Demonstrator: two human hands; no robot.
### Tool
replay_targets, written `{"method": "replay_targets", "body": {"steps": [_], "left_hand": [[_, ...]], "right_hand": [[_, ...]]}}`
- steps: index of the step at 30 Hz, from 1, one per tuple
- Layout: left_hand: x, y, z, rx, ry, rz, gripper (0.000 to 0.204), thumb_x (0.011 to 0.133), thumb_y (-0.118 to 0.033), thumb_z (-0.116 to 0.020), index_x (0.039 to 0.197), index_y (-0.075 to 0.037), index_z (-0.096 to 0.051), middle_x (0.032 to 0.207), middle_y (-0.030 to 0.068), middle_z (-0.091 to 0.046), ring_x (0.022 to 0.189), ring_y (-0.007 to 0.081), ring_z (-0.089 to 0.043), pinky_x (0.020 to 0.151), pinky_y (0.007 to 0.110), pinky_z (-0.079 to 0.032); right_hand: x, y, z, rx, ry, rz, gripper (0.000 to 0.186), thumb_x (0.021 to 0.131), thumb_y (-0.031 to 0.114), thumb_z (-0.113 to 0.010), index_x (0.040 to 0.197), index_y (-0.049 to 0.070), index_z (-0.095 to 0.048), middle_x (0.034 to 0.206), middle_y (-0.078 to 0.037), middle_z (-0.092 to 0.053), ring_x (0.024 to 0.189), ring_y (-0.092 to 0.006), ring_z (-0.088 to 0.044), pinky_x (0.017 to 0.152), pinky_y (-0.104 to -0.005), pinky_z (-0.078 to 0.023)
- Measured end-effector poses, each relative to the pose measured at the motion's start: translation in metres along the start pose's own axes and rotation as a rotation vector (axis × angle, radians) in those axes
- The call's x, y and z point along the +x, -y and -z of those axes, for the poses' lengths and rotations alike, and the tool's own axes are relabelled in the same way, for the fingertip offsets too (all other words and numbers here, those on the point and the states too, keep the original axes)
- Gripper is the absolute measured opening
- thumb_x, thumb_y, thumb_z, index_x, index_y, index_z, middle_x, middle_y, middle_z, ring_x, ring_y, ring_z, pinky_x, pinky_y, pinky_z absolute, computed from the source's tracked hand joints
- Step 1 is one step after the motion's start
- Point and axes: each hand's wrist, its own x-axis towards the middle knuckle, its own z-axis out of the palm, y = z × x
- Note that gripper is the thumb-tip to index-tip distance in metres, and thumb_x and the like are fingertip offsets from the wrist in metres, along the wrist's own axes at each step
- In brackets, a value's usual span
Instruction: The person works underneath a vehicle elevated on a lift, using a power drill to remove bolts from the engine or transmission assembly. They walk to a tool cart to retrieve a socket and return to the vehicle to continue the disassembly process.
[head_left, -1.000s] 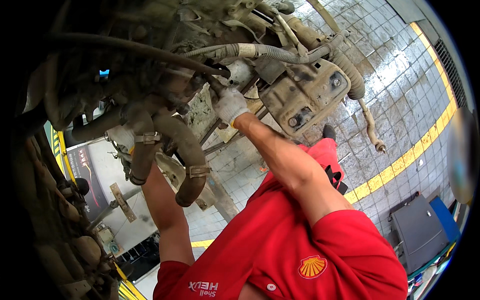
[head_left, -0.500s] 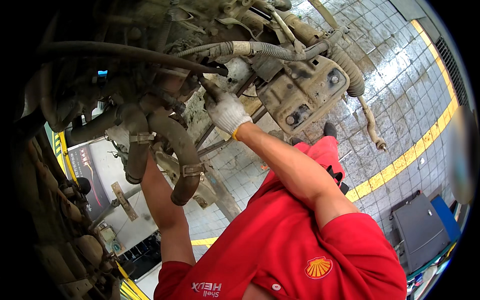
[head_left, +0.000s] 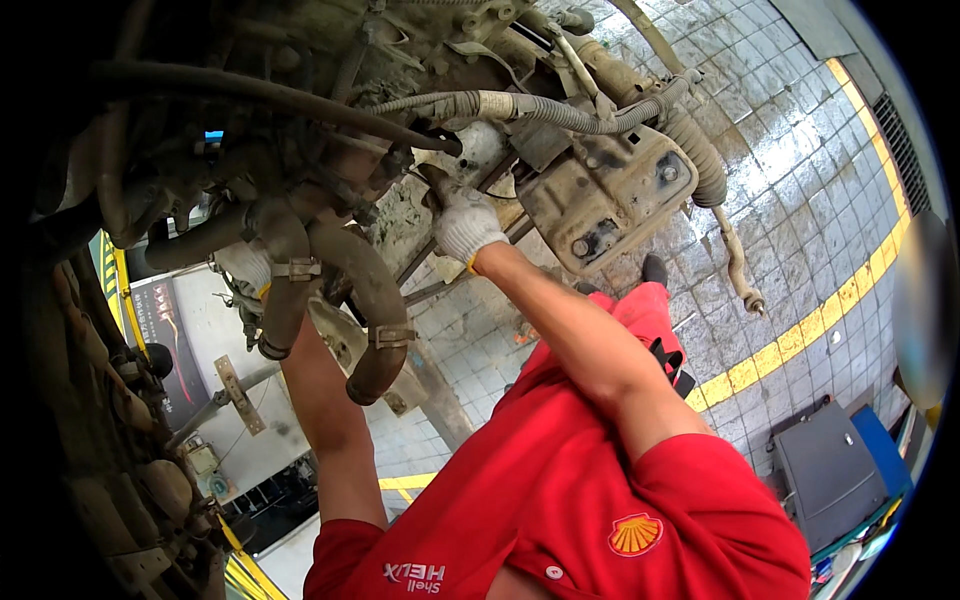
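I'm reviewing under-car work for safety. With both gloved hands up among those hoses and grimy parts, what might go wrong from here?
The right hand grips a dirty metal part beside a corrugated hose; a slip could knock it.

The left hand sits half hidden behind the black rubber hoses, near a metal clamp, so it may snag.

Grime could fall toward the face.

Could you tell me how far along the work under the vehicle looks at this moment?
Nothing shows as finished. In hand: the gloved right hand grips a dark tool or part beneath the grimy underbody, and the left hand sits behind the clamped black hoses. The hoses remain attached, clamps on.
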Motion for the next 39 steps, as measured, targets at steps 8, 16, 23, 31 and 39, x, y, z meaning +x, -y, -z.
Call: {"method": "replay_targets", "body": {"steps": [8,16,23,31,39], "left_hand": [[-0.014,0.002,0.004,-0.011,0.016,0.014,0.037,0.102,-0.02,-0.05,0.137,-0.009,-0.056,0.132,0.0093,-0.059,0.118,0.0196,-0.057,0.104,0.035,-0.041],[0.006,-0.004,-0.008,-0.003,0.017,-0.009,0.037,0.102,-0.02,-0.05,0.136,-0.009,-0.056,0.131,0.0096,-0.06,0.116,0.0198,-0.057,0.104,0.035,-0.042],[0.01,-0.002,-0.009,0.027,0.017,-0.012,0.036,0.101,-0.019,-0.051,0.136,-0.008,-0.056,0.13,0.0099,-0.06,0.115,0.0199,-0.058,0.103,0.035,-0.043],[0.016,0.0,-0.01,0.055,0.029,-0.015,0.036,0.101,-0.018,-0.052,0.135,-0.008,-0.057,0.129,0.0102,-0.061,0.114,0.0201,-0.059,0.102,0.035,-0.043],[0.038,-0.016,-0.016,0.051,0.027,-0.042,0.036,0.101,-0.017,-0.052,0.135,-0.008,-0.057,0.128,0.0105,-0.062,0.112,0.0202,-0.06,0.101,0.035,-0.044]], "right_hand": [[0.003,0.025,0.016,0.056,-0.146,-0.015,0.038,0.101,0.021,-0.046,0.136,0.008,-0.054,0.132,-0.014,-0.063,0.113,-0.0276,-0.062,0.091,-0.0357,-0.05],[0.026,0.015,0.009,0.151,0.037,0.049,0.036,0.102,0.029,-0.05,0.13,0.01,-0.064,0.123,-0.014,-0.069,0.112,-0.0342,-0.064,0.093,-0.0408,-0.051],[0.007,0.041,0.031,0.409,-0.156,-0.104,0.035,0.1,0.033,-0.054,0.116,0.006,-0.069,0.112,-0.022,-0.07,0.11,-0.0384,-0.064,0.093,-0.0441,-0.052],[0.017,0.036,0.007,0.206,-0.275,-0.04,0.033,0.101,0.032,-0.051,0.116,0.009,-0.07,0.105,-0.017,-0.072,0.099,-0.0317,-0.066,0.095,-0.043,-0.051],[0.051,-0.006,-0.032,0.114,-0.344,0.111,0.035,0.101,0.036,-0.053,0.112,0.008,-0.071,0.101,-0.015,-0.073,0.1,-0.0316,-0.066,0.089,-0.0415,-0.051]]}}
